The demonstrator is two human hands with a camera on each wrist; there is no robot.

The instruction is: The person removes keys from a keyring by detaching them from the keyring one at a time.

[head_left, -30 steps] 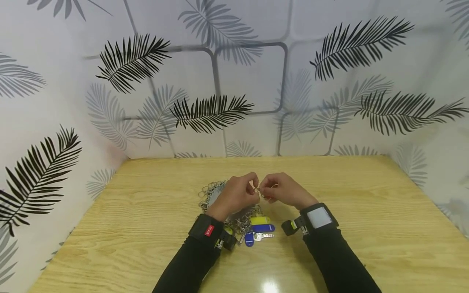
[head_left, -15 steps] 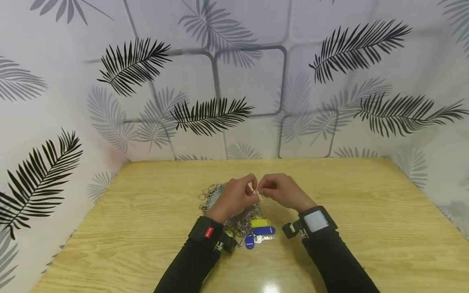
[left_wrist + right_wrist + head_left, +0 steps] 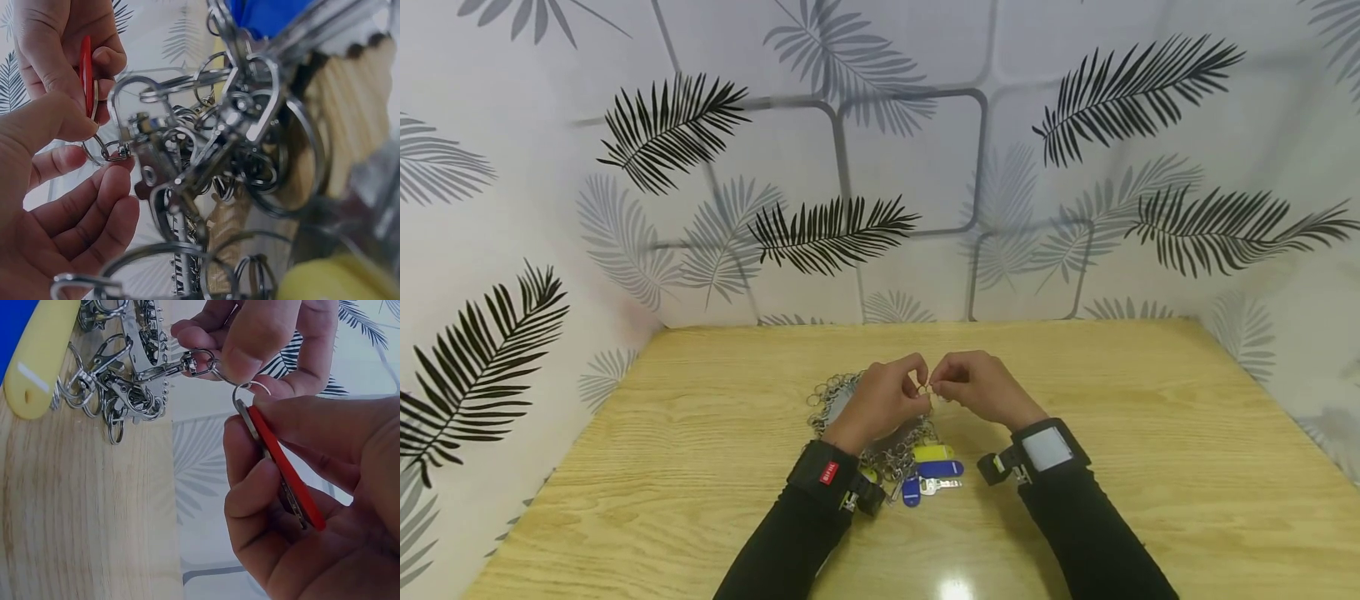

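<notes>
My left hand (image 3: pixel 883 396) and right hand (image 3: pixel 981 387) meet over the table in the head view. Between the left thumb and fingers a small split key ring (image 3: pixel 237 397) is pinched, linked to a metal swivel clasp (image 3: pixel 190 362). The right hand grips a red key tag (image 3: pixel 287 465) with a silver key (image 3: pixel 248 422) lying flat along it; their upper ends are at the key ring. Whether both are threaded on it I cannot tell. Under the left hand lies a mass of metal clasps and rings (image 3: pixel 827 392), partly hidden by that hand.
Beside the clasps lie a yellow key tag (image 3: pixel 932 452), a blue key tag (image 3: pixel 942 469), a second blue key tag (image 3: pixel 911 492) and a silver key (image 3: pixel 940 485). The wooden table (image 3: pixel 700 467) ends at a leaf-patterned wall covering (image 3: pixel 910 167).
My right hand has shifted slightly and its fingers have changed their hold at the ring. The left hand keeps its pinch in almost the same place. The tags on the table have not moved.
</notes>
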